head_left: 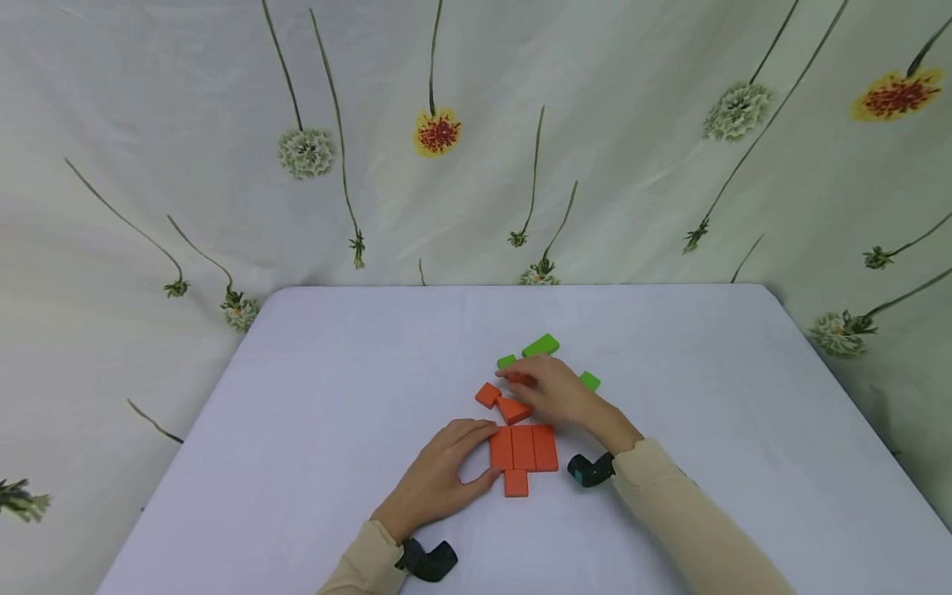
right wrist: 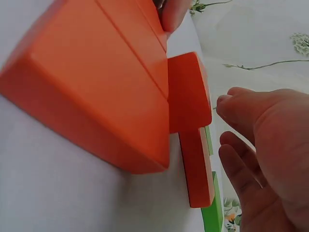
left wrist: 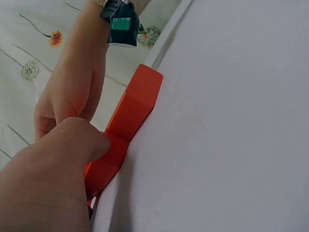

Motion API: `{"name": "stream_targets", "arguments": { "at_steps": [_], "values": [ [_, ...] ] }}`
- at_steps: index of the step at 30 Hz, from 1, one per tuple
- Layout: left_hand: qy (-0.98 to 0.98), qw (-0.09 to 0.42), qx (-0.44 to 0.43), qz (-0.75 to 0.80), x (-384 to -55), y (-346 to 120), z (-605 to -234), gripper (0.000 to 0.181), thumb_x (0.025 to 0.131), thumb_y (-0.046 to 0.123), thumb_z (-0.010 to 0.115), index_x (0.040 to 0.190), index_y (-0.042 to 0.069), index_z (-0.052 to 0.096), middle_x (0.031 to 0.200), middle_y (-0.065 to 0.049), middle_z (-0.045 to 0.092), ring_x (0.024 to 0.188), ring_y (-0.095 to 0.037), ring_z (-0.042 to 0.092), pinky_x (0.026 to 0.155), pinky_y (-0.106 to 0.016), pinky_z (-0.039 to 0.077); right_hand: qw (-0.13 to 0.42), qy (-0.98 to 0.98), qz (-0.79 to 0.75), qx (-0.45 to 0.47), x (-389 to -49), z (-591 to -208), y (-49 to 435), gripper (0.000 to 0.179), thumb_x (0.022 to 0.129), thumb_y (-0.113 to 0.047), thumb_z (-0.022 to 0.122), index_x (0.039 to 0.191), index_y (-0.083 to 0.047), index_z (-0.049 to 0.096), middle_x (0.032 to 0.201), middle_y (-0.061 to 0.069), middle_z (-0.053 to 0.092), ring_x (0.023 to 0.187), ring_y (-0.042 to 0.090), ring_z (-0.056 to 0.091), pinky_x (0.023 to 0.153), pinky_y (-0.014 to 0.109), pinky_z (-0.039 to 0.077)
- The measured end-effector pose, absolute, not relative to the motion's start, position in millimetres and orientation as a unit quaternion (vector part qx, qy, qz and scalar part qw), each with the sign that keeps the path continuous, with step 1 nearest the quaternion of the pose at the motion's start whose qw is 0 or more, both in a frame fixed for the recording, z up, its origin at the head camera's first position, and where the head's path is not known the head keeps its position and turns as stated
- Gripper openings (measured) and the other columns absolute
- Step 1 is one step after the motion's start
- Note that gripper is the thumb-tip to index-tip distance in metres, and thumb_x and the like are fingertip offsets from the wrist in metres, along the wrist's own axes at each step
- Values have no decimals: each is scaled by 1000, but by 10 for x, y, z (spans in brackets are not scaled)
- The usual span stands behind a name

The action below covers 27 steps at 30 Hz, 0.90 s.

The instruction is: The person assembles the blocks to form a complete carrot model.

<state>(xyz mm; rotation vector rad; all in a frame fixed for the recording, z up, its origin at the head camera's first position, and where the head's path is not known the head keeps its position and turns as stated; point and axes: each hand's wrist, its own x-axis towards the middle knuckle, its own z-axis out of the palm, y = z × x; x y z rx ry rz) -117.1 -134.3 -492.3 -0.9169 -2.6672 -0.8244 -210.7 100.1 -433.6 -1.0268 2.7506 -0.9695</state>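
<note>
Three oblong orange blocks [head_left: 524,448] lie side by side, with a small orange square block [head_left: 516,483] against their near side. My left hand [head_left: 446,467] holds the leftmost oblong at its ends, fingers at the far end, thumb [left wrist: 96,142] at the near corner beside the square block. My right hand [head_left: 550,388] hovers with loosely bent fingers over another orange block [head_left: 523,378], partly hidden below them. The right wrist view shows nothing gripped in it. An orange triangular block [head_left: 513,410] lies just beyond the row, with an orange square piece [head_left: 487,395] beside it.
Green blocks lie past the right hand: an oblong one [head_left: 541,345], a small one [head_left: 506,361] and one at the right [head_left: 589,381]. Everything rests on a white-covered table [head_left: 335,372]. A flower-printed cloth [head_left: 476,207] hangs behind it.
</note>
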Motion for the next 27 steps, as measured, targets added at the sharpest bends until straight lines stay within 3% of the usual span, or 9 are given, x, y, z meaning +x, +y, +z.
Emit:
{"name": "stream_targets", "arguments": {
  "at_steps": [5, 15, 27],
  "values": [
    [-903, 98, -308, -283, -1163, -1339, -4894, 55, 91, 34, 79, 140, 14, 63, 138, 5, 63, 132, -13, 55, 111, -37, 50, 38, 885, -295, -359, -2238, -4332, 980, 33, 98, -9, 69, 131, -9, 70, 128, 5, 71, 116, 25, 62, 101, 41, 56],
    [-903, 93, -307, -285, -1153, -1337, -4886, 55, 91, 34, 79, 140, 14, 63, 139, 6, 63, 131, -12, 55, 111, -37, 50, 93, 877, -279, -379, -2327, -4348, 872, 33, 102, -11, 64, 134, -16, 70, 125, -1, 72, 123, 24, 52, 97, 35, 54],
    [-907, 89, -303, -280, -1153, -1336, -4888, 56, 91, 35, 78, 141, 14, 62, 139, 5, 63, 132, -12, 54, 111, -37, 50, 94, 887, -243, -381, -2319, -4319, 877, 31, 100, -11, 68, 130, -15, 73, 122, -1, 73, 127, 25, 52, 104, 41, 54]
  ]
}}
